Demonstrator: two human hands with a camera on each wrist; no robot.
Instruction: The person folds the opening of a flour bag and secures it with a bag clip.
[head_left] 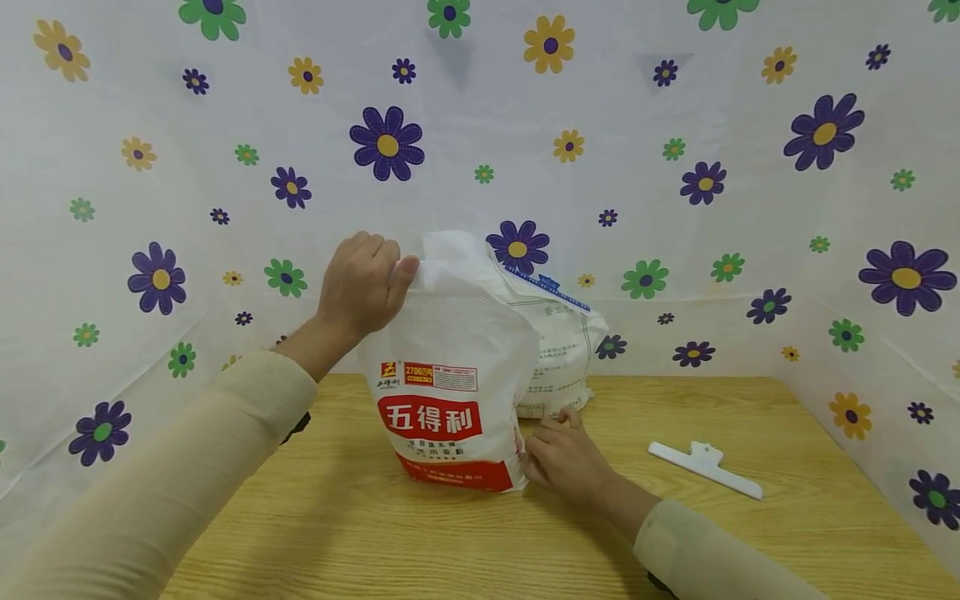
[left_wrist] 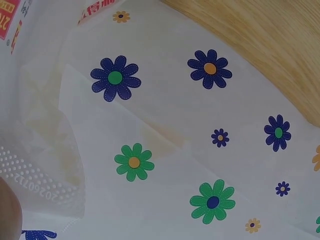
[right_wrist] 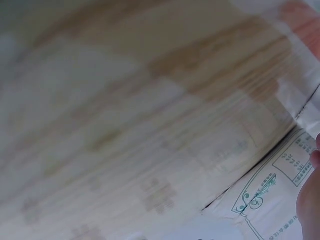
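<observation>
A white flour bag with red printed bands stands tilted on the table. My left hand grips its upper left corner; in the left wrist view only a bit of a finger shows beside the bag's date-stamped edge. Low on the bag's right side, my right hand has its fingers curled at the bottom corner, seeming to pinch it. Behind stands a second white bag with green print, its top closed by a blue sealing clip. The right wrist view shows that bag's printed side near my fingers.
On the wooden table, a white sealing clip lies to the right of my right hand. A white curtain with printed flowers hangs behind the table and along both sides.
</observation>
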